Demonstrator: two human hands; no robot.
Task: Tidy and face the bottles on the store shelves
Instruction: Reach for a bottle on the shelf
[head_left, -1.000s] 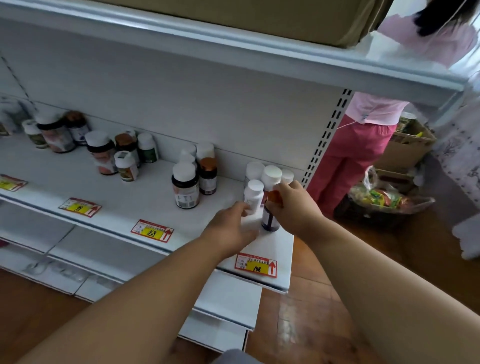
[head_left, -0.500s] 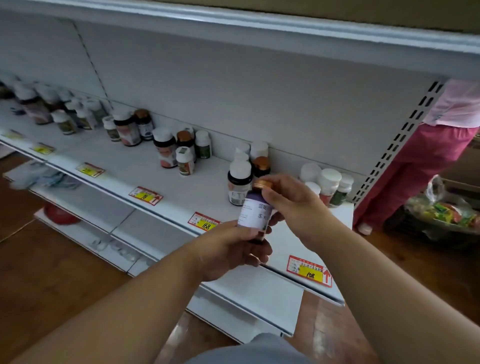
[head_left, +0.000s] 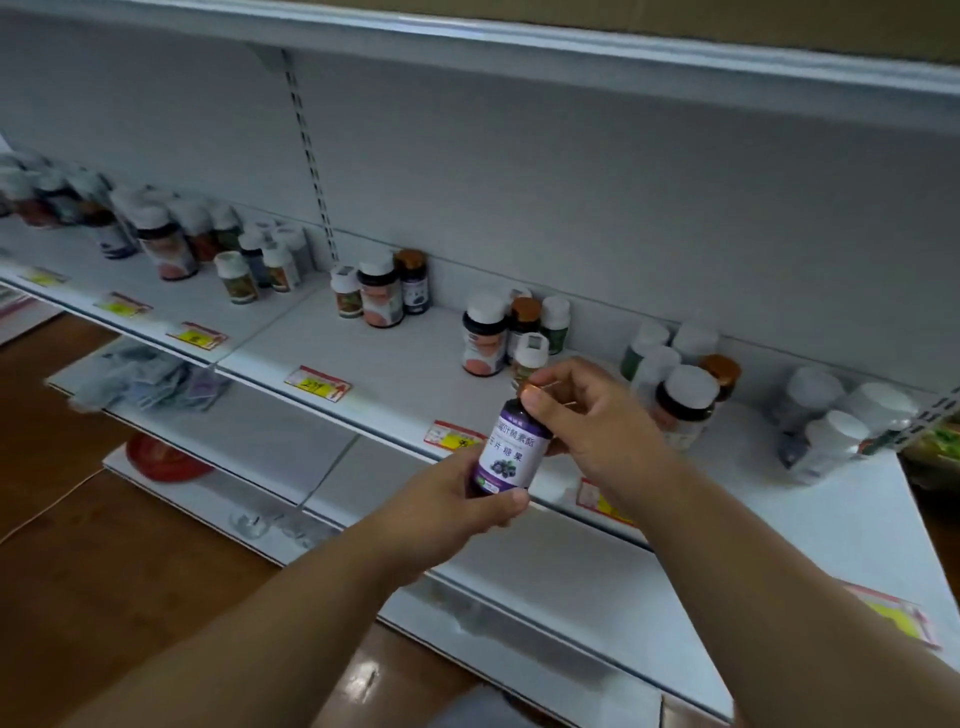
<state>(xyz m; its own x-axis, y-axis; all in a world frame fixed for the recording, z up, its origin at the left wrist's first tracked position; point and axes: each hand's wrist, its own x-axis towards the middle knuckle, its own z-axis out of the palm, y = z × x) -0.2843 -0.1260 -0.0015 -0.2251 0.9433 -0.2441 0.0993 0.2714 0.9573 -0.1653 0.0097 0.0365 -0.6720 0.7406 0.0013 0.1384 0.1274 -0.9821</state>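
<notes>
Bottle (head_left: 511, 452) is held in both hands at frame centre, lifted off the shelf and in front of its front edge. My left hand (head_left: 457, 499) cups the base, fingers wrapped round the back and thumb across the lower front. My right hand (head_left: 587, 415) pinches the copper-coloured cap (head_left: 527, 388) from above, thumb in front and fingers curled behind.

Versus 0.5 s ago: same two-handed grip, but the bottle is turned so the purple label with the berry picture now faces me; before, the white printed side showed. View has panned left: the person in pink at the right edge is gone, and more of the shelf run shows at the left.

Bottle is a dark, smooth cylinder with a glossy wrap label; its cap looks metallic.

Behind my hands, the white shelf (head_left: 395, 358) is flat painted metal with red-and-yellow price tags (head_left: 318, 383) along its lip. Small clusters of jars stand near the back panel: white-capped bottles (head_left: 675, 400) right of my right hand, a dark jar with a white lid (head_left: 484, 335) upper centre, and more groups blurring toward the upper left. A slotted upright (head_left: 311, 156) runs up the grey back panel. Wooden floor (head_left: 104, 571) is at lower left.
</notes>
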